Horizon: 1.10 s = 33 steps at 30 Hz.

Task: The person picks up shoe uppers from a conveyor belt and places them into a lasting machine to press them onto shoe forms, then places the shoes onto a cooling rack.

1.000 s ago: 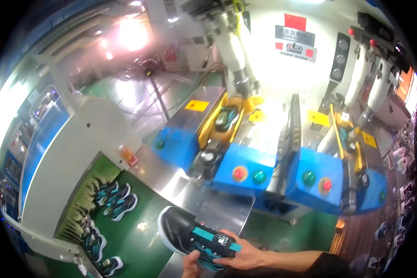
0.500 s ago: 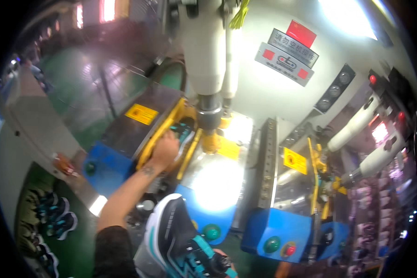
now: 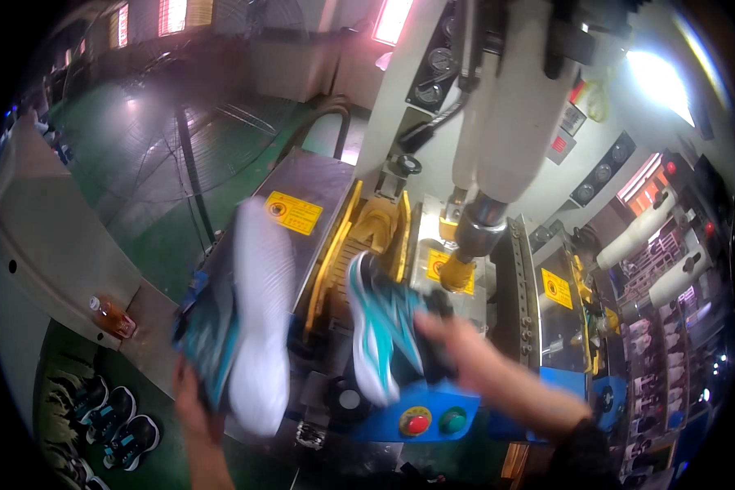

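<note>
My left hand [image 3: 194, 408] is closed around a sneaker [image 3: 260, 327] at the left, tilted so its long white sole faces right and its teal-grey upper faces left. My right hand [image 3: 469, 351] grips a second sneaker [image 3: 384, 331], black and teal with a white midsole, by its upper near the ankle opening. That shoe hangs in front of the press bay, apart from the first one. Behind it is the yellow cradle [image 3: 374, 233] between two upright yellow side plates, with no shoe in it. Fingers of both hands are partly hidden behind the shoes.
A white press cylinder with a metal ram [image 3: 482, 229] hangs right of the bay. Blue housing with a red button [image 3: 416, 423] and green button [image 3: 452, 420] sits below. More sneakers [image 3: 131, 441] lie at the lower left; a bottle [image 3: 112, 317] stands near the ledge.
My left hand has come out of the bay, and the shoe there is gone from it. Now each hand holds a sneaker; the right one has risen before the bay. The view has swung left.
</note>
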Motion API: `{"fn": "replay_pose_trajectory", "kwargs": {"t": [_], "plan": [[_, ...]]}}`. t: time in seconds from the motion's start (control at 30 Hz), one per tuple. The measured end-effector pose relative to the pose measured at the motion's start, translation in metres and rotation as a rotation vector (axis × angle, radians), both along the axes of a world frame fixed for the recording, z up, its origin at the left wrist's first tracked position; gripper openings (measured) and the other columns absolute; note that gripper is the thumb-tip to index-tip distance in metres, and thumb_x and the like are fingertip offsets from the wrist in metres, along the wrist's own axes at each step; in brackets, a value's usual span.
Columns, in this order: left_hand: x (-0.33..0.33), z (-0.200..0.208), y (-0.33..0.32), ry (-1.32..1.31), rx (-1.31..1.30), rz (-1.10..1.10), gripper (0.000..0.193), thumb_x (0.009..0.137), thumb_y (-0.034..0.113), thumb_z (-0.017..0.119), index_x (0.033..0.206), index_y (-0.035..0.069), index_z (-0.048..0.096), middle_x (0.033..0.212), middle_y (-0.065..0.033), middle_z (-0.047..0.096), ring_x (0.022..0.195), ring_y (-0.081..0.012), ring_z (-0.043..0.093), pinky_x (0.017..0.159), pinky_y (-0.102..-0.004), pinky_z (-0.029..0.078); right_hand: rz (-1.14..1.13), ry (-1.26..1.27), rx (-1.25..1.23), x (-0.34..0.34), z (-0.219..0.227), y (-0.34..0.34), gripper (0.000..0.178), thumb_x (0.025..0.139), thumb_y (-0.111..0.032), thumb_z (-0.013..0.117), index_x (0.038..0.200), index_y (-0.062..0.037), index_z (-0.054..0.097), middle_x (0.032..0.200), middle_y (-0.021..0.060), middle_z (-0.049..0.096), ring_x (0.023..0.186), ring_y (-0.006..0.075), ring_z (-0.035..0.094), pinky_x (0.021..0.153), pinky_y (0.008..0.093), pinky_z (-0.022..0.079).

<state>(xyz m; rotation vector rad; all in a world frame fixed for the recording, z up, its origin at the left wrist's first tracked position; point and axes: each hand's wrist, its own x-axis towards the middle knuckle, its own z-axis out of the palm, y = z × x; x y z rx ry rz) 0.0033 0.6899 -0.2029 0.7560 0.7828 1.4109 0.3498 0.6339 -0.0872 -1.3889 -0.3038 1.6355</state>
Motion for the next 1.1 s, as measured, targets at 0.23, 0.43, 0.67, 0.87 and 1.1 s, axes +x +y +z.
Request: {"fn": "replay_pose_trajectory", "kwargs": {"t": [0.23, 0.43, 0.67, 0.87, 1.1], "plan": [[-0.108, -0.075, -0.152, 0.734, -0.066, 0.509, 0.046, 0.087, 0.010, 0.058, 0.127, -0.011, 0.047, 0.116, -0.0235, 0.060, 0.100, -0.0337, 0.061, 0.088, -0.0426, 0.049, -0.256, -1.463, -0.014, 0.030, -0.159, 0.182, 0.067, 0.080, -0.026, 0.065, 0.128, 0.0083, 0.033, 0.103, 0.0261, 0.058, 0.098, 0.0373, 0.060, 0.079, 0.0439, 0.054], [-0.084, -0.109, -0.231, 0.015, -0.493, 0.611, 0.055, 0.092, 0.030, 0.047, 0.132, -0.007, 0.043, 0.132, -0.0249, 0.047, 0.116, -0.0337, 0.051, 0.101, -0.0466, 0.039, -0.156, -1.275, 0.053, 0.010, -0.153, 0.180, 0.058, 0.082, -0.022, 0.062, 0.122, 0.0050, 0.029, 0.123, 0.0315, 0.038, 0.108, 0.0482, 0.051, 0.094, 0.0498, 0.043], [0.004, -0.017, -0.239, 1.076, 0.210, 0.506, 0.027, 0.075, 0.010, 0.074, 0.097, -0.005, 0.066, 0.090, -0.0184, 0.068, 0.075, -0.0316, 0.065, 0.069, -0.0415, 0.052, 0.204, -1.186, 0.194, 0.058, -0.096, 0.111, 0.072, 0.081, -0.046, 0.060, 0.119, 0.0111, 0.040, 0.114, 0.0355, 0.055, 0.109, 0.0406, 0.056, 0.091, 0.0414, 0.047], [-0.010, -0.034, -0.318, -0.025, -0.257, 0.359, 0.054, 0.098, 0.037, 0.043, 0.140, 0.005, 0.037, 0.137, -0.0152, 0.046, 0.125, -0.0305, 0.047, 0.104, -0.0449, 0.041, 0.363, -1.756, 0.767, 0.009, -0.069, -0.161, 0.075, 0.071, -0.024, 0.078, 0.129, 0.0070, 0.043, 0.137, 0.0302, 0.040, 0.125, 0.0444, 0.042, 0.105, 0.0490, 0.035], [0.066, 0.004, -0.432, 0.037, -0.286, 0.305, 0.051, 0.091, 0.014, 0.057, 0.136, 0.000, 0.037, 0.131, -0.0077, 0.048, 0.118, -0.0194, 0.047, 0.102, -0.0352, 0.038, 0.412, -1.313, 0.528, 0.016, -0.064, -0.315, 0.085, 0.076, -0.028, 0.075, 0.139, 0.0058, 0.031, 0.144, 0.0297, 0.030, 0.133, 0.0446, 0.031, 0.109, 0.0493, 0.028]]}}
